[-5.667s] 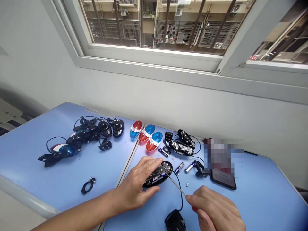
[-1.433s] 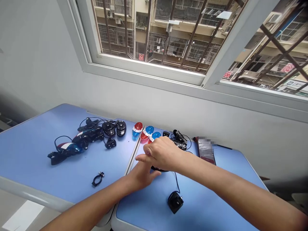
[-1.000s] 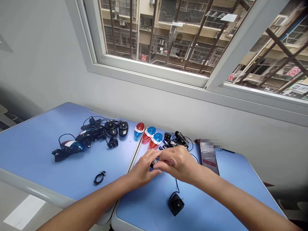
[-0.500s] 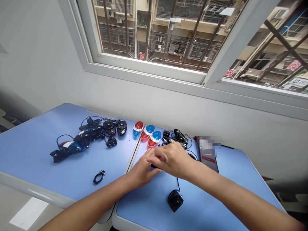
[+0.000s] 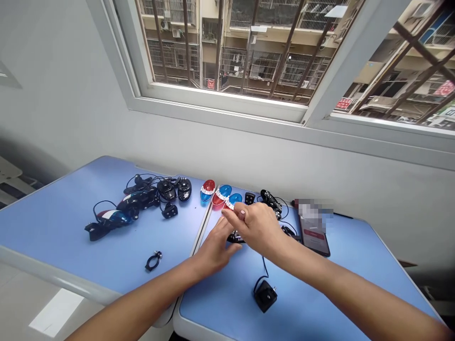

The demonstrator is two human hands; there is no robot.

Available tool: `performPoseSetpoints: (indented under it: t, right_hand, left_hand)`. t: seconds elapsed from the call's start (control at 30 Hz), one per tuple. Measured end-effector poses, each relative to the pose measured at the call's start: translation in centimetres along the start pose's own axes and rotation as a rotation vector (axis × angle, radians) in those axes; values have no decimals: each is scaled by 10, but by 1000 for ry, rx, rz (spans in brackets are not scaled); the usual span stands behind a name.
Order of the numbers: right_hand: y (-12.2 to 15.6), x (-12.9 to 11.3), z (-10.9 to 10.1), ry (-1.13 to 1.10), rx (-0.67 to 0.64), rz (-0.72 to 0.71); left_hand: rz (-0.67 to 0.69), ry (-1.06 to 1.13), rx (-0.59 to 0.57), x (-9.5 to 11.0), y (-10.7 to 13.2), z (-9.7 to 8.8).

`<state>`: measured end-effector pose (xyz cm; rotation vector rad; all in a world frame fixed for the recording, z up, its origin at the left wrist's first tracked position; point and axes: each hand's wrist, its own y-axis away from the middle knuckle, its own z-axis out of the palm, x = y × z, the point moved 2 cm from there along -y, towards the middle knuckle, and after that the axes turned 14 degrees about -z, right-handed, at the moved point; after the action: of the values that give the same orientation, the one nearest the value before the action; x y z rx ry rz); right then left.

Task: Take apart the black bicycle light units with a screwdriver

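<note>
Black case [image 5: 235,238] mostly hidden from where I stood

Closest to the person, a black box [image 5: 265,296] sat on the near part of the right-hand blue table [image 5: 373,255]. Its wire [image 5: 265,268] ran away from the person until the right hand [image 5: 261,225] covered it. Over on the left-hand blue table [image 5: 117,255], a small black ring clamp [image 5: 153,261] lay well apart from everything else.

Farther in, the two hands met over the right-hand table, close against each other, with the case between them. The left hand [image 5: 215,246] was clamped around the case's left end, fingers along the far side, thumb on the near side. Above it the right hand curled tight, the small reddish end of a handle [image 5: 242,215] poking out beside the thumb; I couldn't tell what its other end touched. Only a strip of the case showed, dark with silvery parts.

To the right lay a phone [image 5: 316,240], partly blurred out. Beyond the hands were opened black shells [image 5: 272,200], a black button pad [image 5: 249,198] and three red-and-blue covers [image 5: 222,195], the closest partly behind the right hand. Black lamps [image 5: 138,201] and their wires made a tangle across the left-hand table.

Behind it all rose a pale wall [image 5: 177,142], then a window [image 5: 227,106] with dark bars and a building [image 5: 208,10] outside.
</note>
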<state>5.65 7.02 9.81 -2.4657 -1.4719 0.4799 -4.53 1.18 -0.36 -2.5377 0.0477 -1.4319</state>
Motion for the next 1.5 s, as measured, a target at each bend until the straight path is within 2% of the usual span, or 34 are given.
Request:
performPoseSetpoints:
  t: [0.1, 0.2, 0.33, 0.53, 0.67, 0.83, 0.9, 1.07, 1.17, 1.23, 1.37, 1.43, 1.5]
  right_hand:
    - [19, 3, -4, -84, 203, -88]
    - [40, 7, -11, -191, 393, -139]
    - [61, 10, -9, -261, 518, -270]
    - [72, 16, 8, -317, 523, -465]
    - [73, 20, 11, -304, 541, -499]
    - [68, 23, 14, -289, 501, -506]
    - [63, 24, 14, -285, 471, -465]
    - [44, 31, 10, -284, 417, -243]
    - [40, 34, 8, -286, 424, -212]
    - [45, 32, 9, -291, 429, -261]
    - [60, 22, 15, -271, 412, -555]
    - [62, 23, 18, -325, 398, -505]
    - [60, 28, 20, -399, 397, -336]
  left_hand:
    - [25, -14, 43, -1, 0, -1]
    - [-8, 7, 51, -3, 0, -5]
    - [-36, 55, 9, -3, 0, -6]
    - [-41, 85, -17, -1, -1, -7]
    - [-39, 88, -31, -1, -2, -7]
    - [-18, 53, -24, -3, -1, -7]
    - [0, 23, -13, -4, 0, -6]
    - [68, -36, -10, -7, 3, -3]
    - [92, -39, -9, -7, 3, -3]
    - [85, -37, 4, -7, 3, -4]
    - [74, -40, -1, -6, 2, -4]
    - [90, -42, -3, -6, 2, -4]
    - [106, -38, 8, -5, 2, -3]
